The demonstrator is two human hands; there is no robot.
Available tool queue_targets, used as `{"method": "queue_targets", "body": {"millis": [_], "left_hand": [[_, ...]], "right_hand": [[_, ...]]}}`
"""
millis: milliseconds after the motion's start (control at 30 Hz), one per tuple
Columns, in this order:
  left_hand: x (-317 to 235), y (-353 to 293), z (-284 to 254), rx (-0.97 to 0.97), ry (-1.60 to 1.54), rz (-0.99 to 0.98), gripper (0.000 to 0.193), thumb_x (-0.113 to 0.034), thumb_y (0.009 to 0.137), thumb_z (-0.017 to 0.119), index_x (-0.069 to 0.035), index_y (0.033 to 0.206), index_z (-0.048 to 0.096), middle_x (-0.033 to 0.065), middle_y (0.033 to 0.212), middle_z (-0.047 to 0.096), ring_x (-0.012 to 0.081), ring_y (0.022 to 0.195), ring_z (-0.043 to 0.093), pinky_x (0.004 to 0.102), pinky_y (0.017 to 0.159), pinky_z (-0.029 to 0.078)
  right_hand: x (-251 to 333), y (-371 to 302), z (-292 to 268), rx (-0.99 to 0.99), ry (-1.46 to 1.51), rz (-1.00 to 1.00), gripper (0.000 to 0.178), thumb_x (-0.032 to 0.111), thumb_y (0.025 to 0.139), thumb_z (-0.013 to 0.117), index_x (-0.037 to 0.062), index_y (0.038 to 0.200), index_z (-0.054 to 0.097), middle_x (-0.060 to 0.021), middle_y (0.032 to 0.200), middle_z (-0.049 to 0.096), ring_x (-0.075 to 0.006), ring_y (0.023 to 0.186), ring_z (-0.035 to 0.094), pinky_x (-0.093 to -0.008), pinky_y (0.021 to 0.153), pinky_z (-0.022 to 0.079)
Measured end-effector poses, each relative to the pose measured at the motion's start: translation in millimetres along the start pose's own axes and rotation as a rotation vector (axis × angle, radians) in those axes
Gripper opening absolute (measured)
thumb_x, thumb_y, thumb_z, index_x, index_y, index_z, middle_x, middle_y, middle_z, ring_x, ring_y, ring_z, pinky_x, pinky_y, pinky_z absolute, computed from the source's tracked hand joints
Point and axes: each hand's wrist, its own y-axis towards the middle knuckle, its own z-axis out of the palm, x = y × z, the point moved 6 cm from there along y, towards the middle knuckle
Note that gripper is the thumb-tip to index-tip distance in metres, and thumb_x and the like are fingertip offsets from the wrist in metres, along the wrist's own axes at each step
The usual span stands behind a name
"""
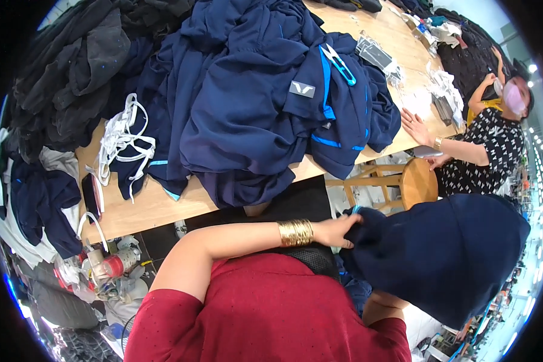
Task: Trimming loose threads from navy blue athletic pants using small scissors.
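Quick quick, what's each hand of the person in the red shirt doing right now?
Left hand: fingers bent, holding the edge of the dark blue cloth.
Right hand: hidden behind the cloth, can't tell.

I see the left hand gripping the edge of a navy garment, whose bulk hides the right hand from me. Ahead, I have a navy clothing pile on the wooden table, with blue-handled snips on top and white tapes beside it. A co-worker stands to the right, near a round stool.
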Motion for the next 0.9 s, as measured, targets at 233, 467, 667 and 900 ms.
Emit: {"method": "queue_targets", "body": {"millis": [233, 467, 667, 900], "left_hand": [[-43.1, 13.7, 36.1, 0.295, -0.076, 0.104, 0.057, -0.035, 0.083, 0.065, 0.003, 0.121, 0.046, 0.0221, 0.116, 0.052, 0.0287, 0.110, 0.049, 0.0353, 0.092, 0.040], [-14.5, -12.0, -19.9, 0.198, -0.681, -0.366, 0.040, -0.040, 0.092, 0.052, -0.002, 0.101, 0.057, 0.0041, 0.100, 0.060, 0.0125, 0.089, 0.053, 0.0323, 0.074, 0.045], [10.0, -53.2, -136.1, -0.282, -1.633, -0.175, 0.040, -0.032, 0.090, 0.056, -0.001, 0.114, 0.056, 0.0125, 0.112, 0.062, 0.0234, 0.099, 0.062, 0.0401, 0.091, 0.048], [-8.4, -48.1, -146.5, -0.441, -1.296, -0.300, 0.029, -0.007, 0.077, 0.065, -0.001, 0.104, 0.055, 0.0077, 0.096, 0.063, 0.0181, 0.082, 0.065, 0.0304, 0.073, 0.056]], "right_hand": [[-15.3, 19.2, -24.8, -0.019, -0.113, 0.061, 0.041, 0.022, 0.091, 0.050, -0.0018, 0.124, 0.048, -0.0107, 0.108, 0.057, -0.0192, 0.094, 0.057, -0.0296, 0.079, 0.047], [-32.9, 36.8, -27.8, -0.036, -0.183, 0.126, 0.042, 0.023, 0.092, 0.049, -0.0024, 0.125, 0.047, -0.0112, 0.109, 0.057, -0.0195, 0.096, 0.057, -0.0299, 0.080, 0.047], [44.3, -25.1, -1.3, -0.083, 0.592, 0.188, 0.037, 0.027, 0.089, 0.055, 0.0011, 0.115, 0.055, -0.0111, 0.101, 0.060, -0.0177, 0.089, 0.060, -0.0295, 0.076, 0.049], [114.8, -45.9, -38.6, -0.004, 0.836, -0.249, 0.012, 0.010, 0.089, 0.051, 0.0025, 0.094, 0.059, 0.0007, 0.063, 0.049, -0.0065, 0.053, 0.046, -0.0208, 0.051, 0.041]]}}
